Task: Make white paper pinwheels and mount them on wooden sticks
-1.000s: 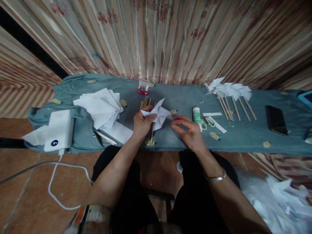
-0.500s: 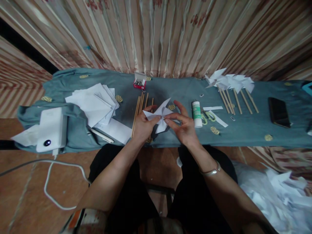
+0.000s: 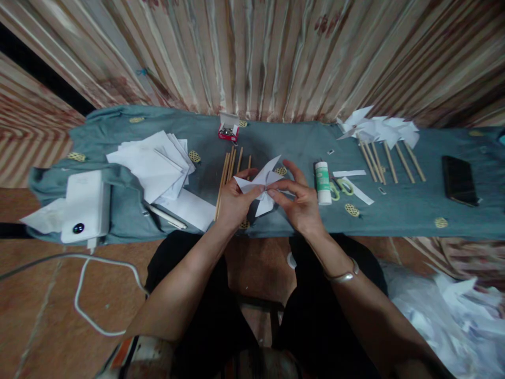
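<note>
A white paper pinwheel (image 3: 263, 172) is held between my two hands over the front middle of the cloth. My left hand (image 3: 233, 201) grips its left side, with the thumb pressed near the centre. The fingers of my right hand (image 3: 300, 204) pinch at the pinwheel's centre; whatever small thing may sit between those fingertips is too small to make out. Several wooden sticks (image 3: 225, 171) lie beside and partly under my left hand. Behind them stands an open red box (image 3: 228, 131) of small metal pins. A glue stick (image 3: 323, 184) lies just right of my right hand.
Green-handled scissors (image 3: 342, 186) and paper strips (image 3: 361, 193) lie right of the glue. Finished pinwheels on sticks (image 3: 389, 130) lie at the back right, near a phone (image 3: 460, 180). White paper sheets (image 3: 152, 163), a pen (image 3: 168, 216) and a white cabled device (image 3: 86, 205) occupy the left.
The view has shifted slightly, so most things appear a little to the right. My hands keep the same hold on the pinwheel, with hardly any movement at its centre.
</note>
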Demonstrator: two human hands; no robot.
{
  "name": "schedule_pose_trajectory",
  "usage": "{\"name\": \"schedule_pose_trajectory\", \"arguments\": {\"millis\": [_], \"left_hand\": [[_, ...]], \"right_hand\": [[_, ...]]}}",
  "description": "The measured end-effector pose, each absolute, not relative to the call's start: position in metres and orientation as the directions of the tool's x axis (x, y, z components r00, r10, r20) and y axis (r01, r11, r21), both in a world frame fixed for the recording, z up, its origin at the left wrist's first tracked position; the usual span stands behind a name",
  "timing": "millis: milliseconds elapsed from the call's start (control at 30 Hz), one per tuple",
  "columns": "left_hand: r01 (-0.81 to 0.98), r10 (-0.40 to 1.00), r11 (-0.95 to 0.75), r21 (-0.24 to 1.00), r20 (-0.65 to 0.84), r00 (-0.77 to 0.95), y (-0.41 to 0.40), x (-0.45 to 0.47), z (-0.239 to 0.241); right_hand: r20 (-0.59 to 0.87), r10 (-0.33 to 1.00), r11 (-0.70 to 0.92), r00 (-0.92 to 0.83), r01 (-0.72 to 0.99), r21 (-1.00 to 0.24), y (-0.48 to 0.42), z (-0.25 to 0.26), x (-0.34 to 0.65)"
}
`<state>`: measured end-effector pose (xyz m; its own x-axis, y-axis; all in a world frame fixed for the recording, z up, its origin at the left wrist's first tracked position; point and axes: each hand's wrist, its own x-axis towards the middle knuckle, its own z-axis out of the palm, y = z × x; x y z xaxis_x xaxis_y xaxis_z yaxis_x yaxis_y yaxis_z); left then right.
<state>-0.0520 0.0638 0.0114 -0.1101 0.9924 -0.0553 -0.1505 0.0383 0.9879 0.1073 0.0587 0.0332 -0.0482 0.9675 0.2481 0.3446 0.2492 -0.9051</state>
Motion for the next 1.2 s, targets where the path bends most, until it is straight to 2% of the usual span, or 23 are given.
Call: {"name": "schedule_pose_trajectory", "arguments": {"millis": [367, 733, 1200], "left_hand": [[-0.155, 0.995, 0.033, 0.987, -0.047, -0.092, 0.0649, -0.052, 0.0077], [-0.077, 0.995, -0.028, 0.997, 0.021, -0.1, 0.0638, -0.0535, 0.0046], [-0.045, 0.996, -0.034, 0.998, 0.03, -0.087, 0.0645, -0.0542, 0.008]], "right_hand": [[0.239, 0.97, 0.239, -0.037, 0.277, -0.931, 0.0585, 0.0317, 0.107], [0.237, 0.97, 0.243, -0.057, 0.295, -0.924, 0.0612, 0.0264, 0.1104], [0.189, 0.981, 0.194, -0.045, 0.259, -0.946, 0.0609, 0.0301, 0.1086]]}}
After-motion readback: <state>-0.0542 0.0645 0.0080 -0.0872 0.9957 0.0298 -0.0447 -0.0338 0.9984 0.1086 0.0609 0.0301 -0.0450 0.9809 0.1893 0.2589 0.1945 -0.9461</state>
